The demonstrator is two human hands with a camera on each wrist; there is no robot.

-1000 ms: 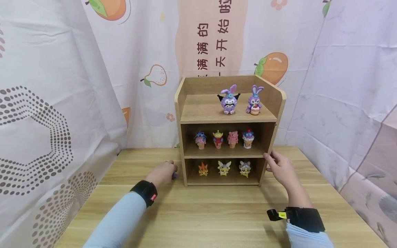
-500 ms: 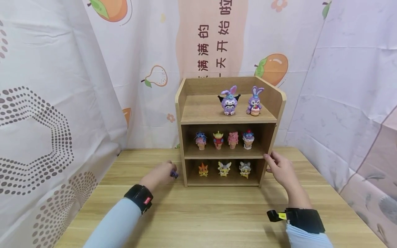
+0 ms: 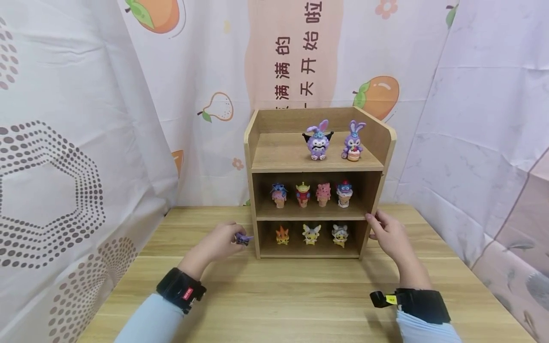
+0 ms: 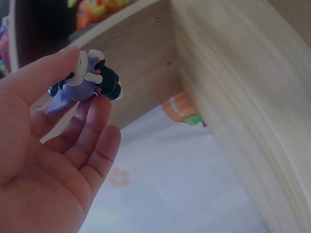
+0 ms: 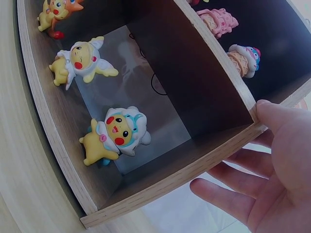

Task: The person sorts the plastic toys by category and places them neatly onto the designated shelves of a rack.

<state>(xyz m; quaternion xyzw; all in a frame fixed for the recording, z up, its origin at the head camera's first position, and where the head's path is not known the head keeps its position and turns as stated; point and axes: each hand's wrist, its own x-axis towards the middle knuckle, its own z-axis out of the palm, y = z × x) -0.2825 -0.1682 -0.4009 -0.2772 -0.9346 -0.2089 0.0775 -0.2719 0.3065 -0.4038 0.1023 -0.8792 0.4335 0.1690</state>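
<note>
My left hand (image 3: 219, 242) pinches a small figurine (image 4: 80, 91) between thumb and fingers, just outside the left side of a wooden display shelf (image 3: 279, 155). The figurine is purple, black and white; it lies sideways in the left wrist view, partly covered by the thumb. At the shelf's right side, my right hand (image 3: 391, 236) rests its thumb on the front edge by the middle board. Its other fingers (image 5: 218, 194) lie loosely extended along the outer face, some tips hidden behind the panel.
Two purple rabbit-eared figurines, one with a cake (image 3: 353, 151), stand on the top. Several ice-cream-cone figurines (image 3: 323, 194) line the middle level. Below are three yellow figurines in costumes, including a grey-hooded one (image 3: 340, 235). Printed curtains (image 3: 206, 157) hang behind the wooden table (image 3: 279, 290).
My left forearm has shifted left and lower and the wrist has turned, so more of the figurine shows near the shelf's left side. My right hand has stayed in place.
</note>
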